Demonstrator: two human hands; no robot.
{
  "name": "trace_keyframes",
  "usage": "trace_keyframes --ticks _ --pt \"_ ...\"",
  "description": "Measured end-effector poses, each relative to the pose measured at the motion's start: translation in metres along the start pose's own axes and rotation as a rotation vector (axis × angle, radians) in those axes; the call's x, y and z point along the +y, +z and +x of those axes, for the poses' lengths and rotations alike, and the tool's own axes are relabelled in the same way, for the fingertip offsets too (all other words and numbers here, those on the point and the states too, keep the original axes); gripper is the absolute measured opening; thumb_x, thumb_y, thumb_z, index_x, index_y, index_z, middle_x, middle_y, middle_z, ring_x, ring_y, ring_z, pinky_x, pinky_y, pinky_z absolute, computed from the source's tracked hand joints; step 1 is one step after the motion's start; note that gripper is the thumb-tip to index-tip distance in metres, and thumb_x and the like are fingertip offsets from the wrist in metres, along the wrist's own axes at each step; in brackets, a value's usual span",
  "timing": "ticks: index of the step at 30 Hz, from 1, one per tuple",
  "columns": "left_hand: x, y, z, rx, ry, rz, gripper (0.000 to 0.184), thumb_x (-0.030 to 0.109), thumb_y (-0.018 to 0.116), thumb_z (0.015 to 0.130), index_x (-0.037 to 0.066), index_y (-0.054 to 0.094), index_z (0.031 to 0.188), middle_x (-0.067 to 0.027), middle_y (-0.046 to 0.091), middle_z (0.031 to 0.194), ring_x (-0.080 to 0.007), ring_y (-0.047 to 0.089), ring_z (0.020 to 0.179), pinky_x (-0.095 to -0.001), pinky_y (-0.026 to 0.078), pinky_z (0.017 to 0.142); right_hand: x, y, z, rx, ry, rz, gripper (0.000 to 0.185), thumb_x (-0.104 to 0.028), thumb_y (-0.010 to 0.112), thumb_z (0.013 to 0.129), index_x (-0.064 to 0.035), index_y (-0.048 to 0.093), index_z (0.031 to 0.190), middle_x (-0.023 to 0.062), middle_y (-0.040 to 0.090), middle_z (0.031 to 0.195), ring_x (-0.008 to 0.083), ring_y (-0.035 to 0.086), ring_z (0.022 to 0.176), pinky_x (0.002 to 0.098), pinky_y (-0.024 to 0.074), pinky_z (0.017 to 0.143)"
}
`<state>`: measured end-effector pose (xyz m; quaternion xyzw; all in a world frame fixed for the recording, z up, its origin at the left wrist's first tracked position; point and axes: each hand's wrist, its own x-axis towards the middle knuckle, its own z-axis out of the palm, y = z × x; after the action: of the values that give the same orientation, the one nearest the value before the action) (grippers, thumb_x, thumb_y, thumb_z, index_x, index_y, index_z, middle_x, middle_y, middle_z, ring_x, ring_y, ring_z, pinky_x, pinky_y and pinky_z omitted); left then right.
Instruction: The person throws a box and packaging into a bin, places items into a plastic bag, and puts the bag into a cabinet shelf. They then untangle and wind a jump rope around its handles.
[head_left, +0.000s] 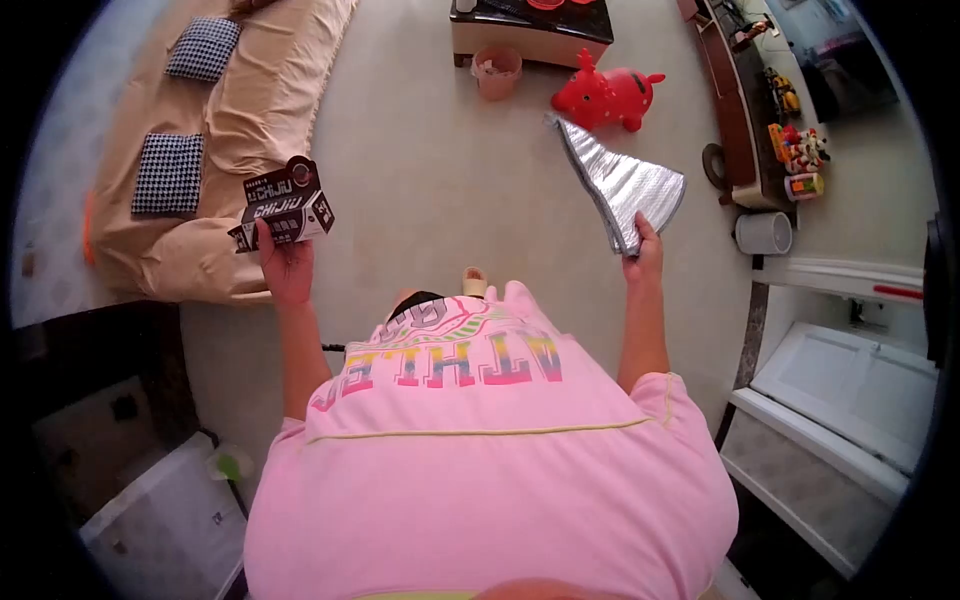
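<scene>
A pale, smooth floor (440, 190) runs through the living room, with a tan-covered sofa (268, 95) along the left side and a red toy animal (610, 98) and a pink bucket (497, 82) standing farther off. Above this floor, the left grip (288, 268) is closed on the lower part of a dark printed carton (284, 207), held up beside the sofa; some of the fingers are hidden from view. The right grip (645, 254) is clamped on the lower end of a silver sheet (632, 180), the rest of which fans up and away toward the toy. The carton looks light and made of thin card, stiff along its folds but likely to crush under a hard squeeze, so a gentle pinch by an edge should suit it. The sheet looks light too, and soft enough to bend, though its dark bound edge probably lends some firmness; its shiny face may slip, so that edge or a gathered corner seems the surer place to take hold, with little fear of breakage.
</scene>
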<state>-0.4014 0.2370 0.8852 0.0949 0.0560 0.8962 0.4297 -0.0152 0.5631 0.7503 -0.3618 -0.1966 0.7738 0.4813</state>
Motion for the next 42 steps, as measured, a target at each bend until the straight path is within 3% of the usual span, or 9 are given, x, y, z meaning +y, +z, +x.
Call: trace_keyframes --ticks 3,9,13,17,19,24,26,31,42 --pt "-0.003 -0.002 -0.059 -0.036 0.014 0.062 0.038 0.015 0.050 0.085 0.005 0.041 0.120 -0.0111 0.044 0.123 -0.0238 0.039 0.116 -0.0433 0.027 0.100 0.006 -0.024 -0.039 -0.030 -0.035 0.027 0.035 -0.009 0.056 0.079 0.0036 0.044 0.110 0.0109 0.055 0.101 0.0202 0.056 0.087 0.0321 0.0474 0.076" --pt "0.004 -0.005 0.024 0.020 -0.091 0.029 0.038 0.015 0.051 0.084 0.003 0.041 0.119 -0.0114 0.044 0.123 -0.0242 0.038 0.117 -0.0433 0.027 0.100 0.014 -0.003 -0.013 0.058 -0.019 0.089 0.039 -0.007 0.056 0.078 0.0035 0.043 0.113 0.0119 0.054 0.104 0.0216 0.055 0.091 0.0333 0.0471 0.078" --pt "-0.017 0.012 0.112 0.112 -0.093 0.232 0.029 0.015 0.052 0.084 0.005 0.048 0.110 -0.0082 0.052 0.113 -0.0202 0.048 0.105 -0.0351 0.039 0.092 0.003 0.020 0.002 0.046 0.020 0.129 0.040 -0.009 0.056 0.079 0.0042 0.042 0.114 0.0125 0.054 0.106 0.0215 0.056 0.092 0.0344 0.0473 0.078" --pt "-0.010 -0.018 0.173 -0.054 -0.464 0.194 0.022 0.014 0.051 0.084 0.005 0.051 0.105 -0.0062 0.055 0.108 -0.0186 0.053 0.099 -0.0323 0.044 0.085 -0.002 0.033 -0.015 0.115 0.049 0.165 0.035 -0.012 0.056 0.080 0.0034 0.046 0.110 0.0113 0.056 0.102 0.0211 0.056 0.089 0.0339 0.0475 0.076" --pt "-0.031 0.020 0.168 0.182 -0.240 0.282 0.023 0.012 0.049 0.085 0.005 0.050 0.107 -0.0087 0.053 0.112 -0.0208 0.050 0.104 -0.0349 0.040 0.091 0.000 0.032 -0.030 0.155 0.056 0.144 0.031 -0.012 0.056 0.080 0.0019 0.048 0.107 0.0103 0.057 0.098 0.0216 0.056 0.087 0.0335 0.0469 0.077" --pt "-0.060 0.063 0.124 0.253 -0.309 0.330 0.027 0.012 0.049 0.085 0.004 0.047 0.111 -0.0102 0.051 0.113 -0.0217 0.048 0.106 -0.0381 0.039 0.093 -0.065 -0.010 -0.112 0.304 0.117 0.150 0.033 -0.013 0.059 0.078 0.0014 0.049 0.106 0.0093 0.058 0.097 0.0205 0.057 0.085 0.0319 0.0471 0.074" --pt "-0.010 -0.001 0.175 0.370 -0.294 0.401 0.026 0.010 0.048 0.086 0.004 0.047 0.111 -0.0104 0.051 0.114 -0.0212 0.048 0.107 -0.0376 0.039 0.092 -0.021 0.036 -0.075 0.370 0.142 0.071 0.034 -0.013 0.059 0.078 0.0013 0.049 0.106 0.0092 0.058 0.098 0.0204 0.057 0.085 0.0323 0.0474 0.073" --pt "-0.021 0.049 0.176 0.307 -0.397 0.614 0.023 0.010 0.046 0.086 0.004 0.046 0.108 -0.0085 0.053 0.108 -0.0193 0.050 0.103 -0.0353 0.043 0.090 -0.013 0.057 -0.111 0.360 0.062 0.095 0.036 -0.013 0.060 0.077 0.0007 0.048 0.108 0.0094 0.057 0.100 0.0206 0.057 0.085 0.0319 0.0475 0.074" --pt "-0.023 0.013 0.233 0.193 -0.724 0.586 0.027 0.012 0.045 0.087 0.001 0.046 0.112 -0.0075 0.053 0.110 -0.0169 0.051 0.101 -0.0307 0.039 0.092 -0.014 0.096 -0.094 0.338 0.052 0.108 0.045 -0.013 0.059 0.076 0.0028 0.042 0.114 0.0108 0.054 0.105 0.0220 0.055 0.090 0.0333 0.0458 0.077"
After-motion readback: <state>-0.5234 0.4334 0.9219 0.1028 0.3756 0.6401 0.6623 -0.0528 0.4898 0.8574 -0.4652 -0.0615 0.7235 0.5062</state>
